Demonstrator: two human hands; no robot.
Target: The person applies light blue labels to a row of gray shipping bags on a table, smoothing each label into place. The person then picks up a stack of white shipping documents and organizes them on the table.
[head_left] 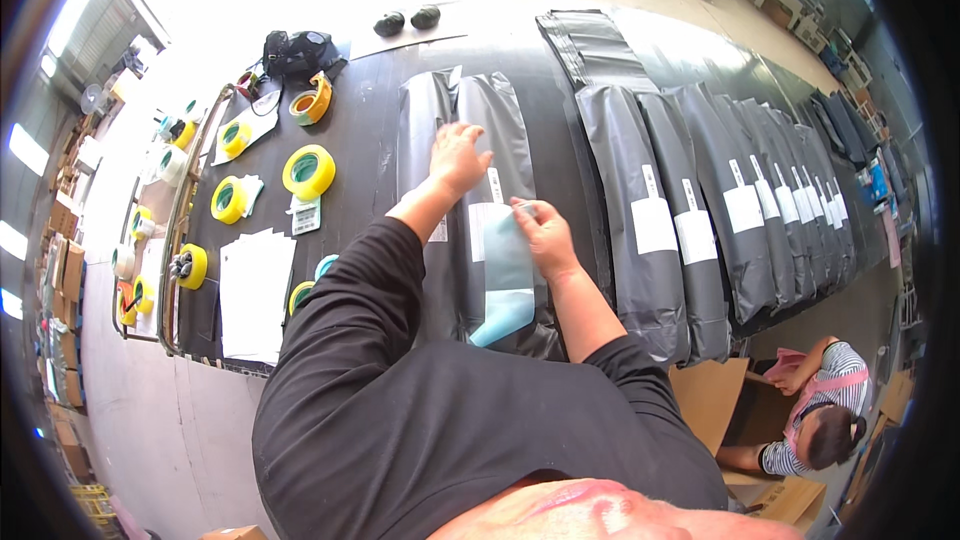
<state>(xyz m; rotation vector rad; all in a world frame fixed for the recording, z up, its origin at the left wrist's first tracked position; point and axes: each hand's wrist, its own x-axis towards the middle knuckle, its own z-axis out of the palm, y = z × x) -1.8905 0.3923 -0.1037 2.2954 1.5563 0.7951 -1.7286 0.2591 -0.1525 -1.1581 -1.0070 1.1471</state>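
Two long grey plastic mailing bags lie side by side in front of me, the left bag (425,270) and the right bag (500,125). My left hand (460,155) rests on them near the seam, fingers apart and holding nothing. A white label (476,235) shows on the right bag. Over it hangs a pale blue, glossy sheet (508,255), which looks like label backing, its lower end curling toward me. At the sheet's upper right corner, my right hand (545,235) pinches it between thumb and fingers. How much of the label lies under the sheet is hidden.
To the right, several filled grey bags (640,290) with white labels stand in a row. Flat grey bags (600,50) lie behind them. Yellow tape rolls (308,172), white sheets (255,295) and a black bag (298,52) are on the left. A co-worker (825,400) bends over a carton (705,395) at lower right.
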